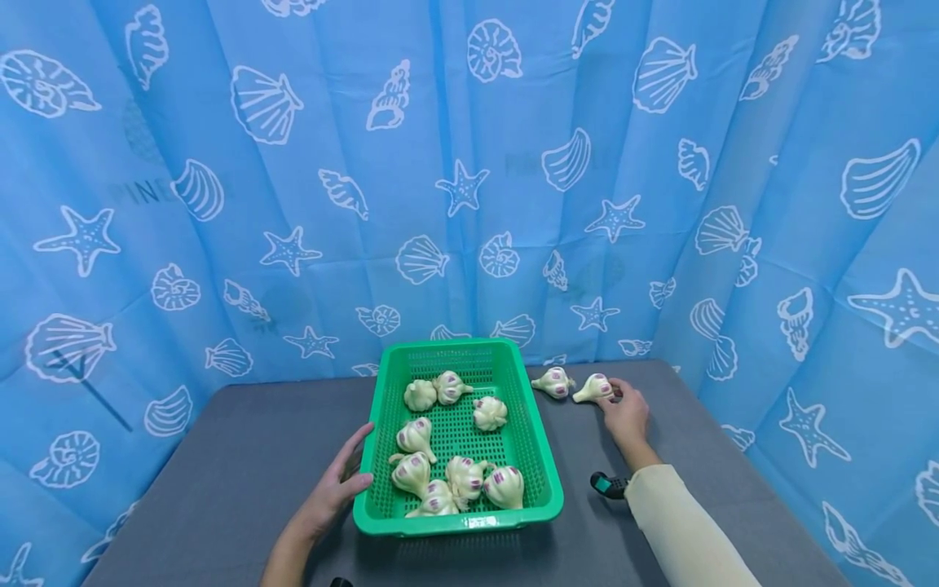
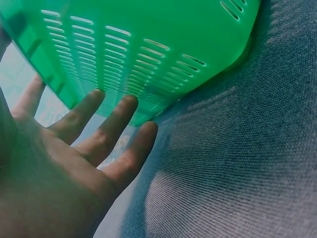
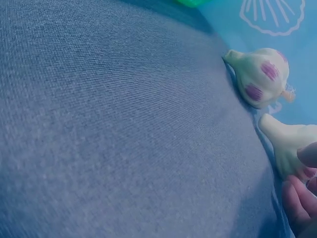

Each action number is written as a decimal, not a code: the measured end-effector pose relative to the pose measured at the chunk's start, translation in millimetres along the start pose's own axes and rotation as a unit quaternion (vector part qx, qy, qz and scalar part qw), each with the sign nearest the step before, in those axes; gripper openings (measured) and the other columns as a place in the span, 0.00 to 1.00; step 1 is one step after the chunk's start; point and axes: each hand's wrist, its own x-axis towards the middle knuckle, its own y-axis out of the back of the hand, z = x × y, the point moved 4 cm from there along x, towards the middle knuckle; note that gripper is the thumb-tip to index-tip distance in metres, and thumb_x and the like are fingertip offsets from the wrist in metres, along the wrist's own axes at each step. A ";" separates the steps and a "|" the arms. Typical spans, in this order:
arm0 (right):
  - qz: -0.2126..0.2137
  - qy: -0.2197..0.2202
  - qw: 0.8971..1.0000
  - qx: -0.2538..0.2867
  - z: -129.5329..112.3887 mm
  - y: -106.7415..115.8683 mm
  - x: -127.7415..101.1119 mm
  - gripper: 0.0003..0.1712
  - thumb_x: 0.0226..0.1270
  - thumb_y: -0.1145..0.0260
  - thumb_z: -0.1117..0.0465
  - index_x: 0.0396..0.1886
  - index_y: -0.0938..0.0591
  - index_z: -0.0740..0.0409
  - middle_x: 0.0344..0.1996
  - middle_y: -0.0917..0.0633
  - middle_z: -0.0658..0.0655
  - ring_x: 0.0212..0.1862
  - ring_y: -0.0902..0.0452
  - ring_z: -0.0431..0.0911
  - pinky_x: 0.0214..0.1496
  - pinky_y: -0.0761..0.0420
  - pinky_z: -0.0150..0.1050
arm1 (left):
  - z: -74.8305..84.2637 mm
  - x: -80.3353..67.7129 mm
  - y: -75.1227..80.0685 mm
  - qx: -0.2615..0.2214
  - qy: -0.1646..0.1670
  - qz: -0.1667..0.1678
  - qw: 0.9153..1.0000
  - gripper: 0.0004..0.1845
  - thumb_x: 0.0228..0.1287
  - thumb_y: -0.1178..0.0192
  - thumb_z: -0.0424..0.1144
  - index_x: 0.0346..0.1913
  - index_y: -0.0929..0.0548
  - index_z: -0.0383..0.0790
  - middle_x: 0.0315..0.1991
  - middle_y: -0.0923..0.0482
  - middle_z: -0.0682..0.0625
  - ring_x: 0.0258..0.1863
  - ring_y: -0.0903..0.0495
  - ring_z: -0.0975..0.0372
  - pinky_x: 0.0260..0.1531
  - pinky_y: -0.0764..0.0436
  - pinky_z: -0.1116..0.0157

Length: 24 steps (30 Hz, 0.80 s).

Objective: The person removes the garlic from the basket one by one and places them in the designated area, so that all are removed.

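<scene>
Fingers (image 1: 614,393) of the right hand (image 1: 626,416) curl onto a garlic bulb (image 1: 594,389) on the table (image 1: 242,456), right of the green basket (image 1: 540,465); the grip looks partial. Best to close thumb and fingertips round the fat body, not the stem. Left hand (image 1: 337,487) lies spread against the basket's near-left wall, steadying it. A second bulb (image 1: 553,381) waits just beside.

Head view looks down from above; wrist views sit low, sharing the green basket (image 1: 543,489) and table (image 1: 242,456).
</scene>
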 end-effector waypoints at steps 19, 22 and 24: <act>-0.027 -0.021 0.999 0.026 -6.5 -4.3 -5.0 0.24 0.66 0.38 0.67 0.62 0.26 0.67 0.58 0.24 0.71 0.53 0.23 0.62 0.51 0.26 0.55 | -0.2 -0.2 -0.6 -0.004 -0.004 -0.004 1.000 0.36 0.75 0.53 0.36 0.79 0.58 0.45 0.74 0.59 0.28 0.69 0.48 0.36 0.55 0.28 0.53; -0.019 -0.030 0.998 0.043 -5.4 -3.5 -7.1 0.23 0.68 0.39 0.66 0.62 0.25 0.66 0.58 0.24 0.70 0.54 0.25 0.63 0.52 0.27 0.56 | -0.9 0.2 -0.3 -0.004 -0.004 -0.006 1.000 0.36 0.75 0.53 0.36 0.79 0.58 0.46 0.74 0.59 0.28 0.69 0.49 0.35 0.55 0.28 0.53; -0.008 -0.033 0.998 0.053 -4.6 -1.9 -8.8 0.22 0.68 0.40 0.66 0.61 0.25 0.65 0.57 0.24 0.69 0.55 0.26 0.63 0.53 0.28 0.56 | -1.0 0.4 -0.2 -0.004 -0.004 -0.004 1.000 0.37 0.75 0.53 0.36 0.79 0.58 0.46 0.74 0.60 0.28 0.69 0.49 0.35 0.55 0.28 0.53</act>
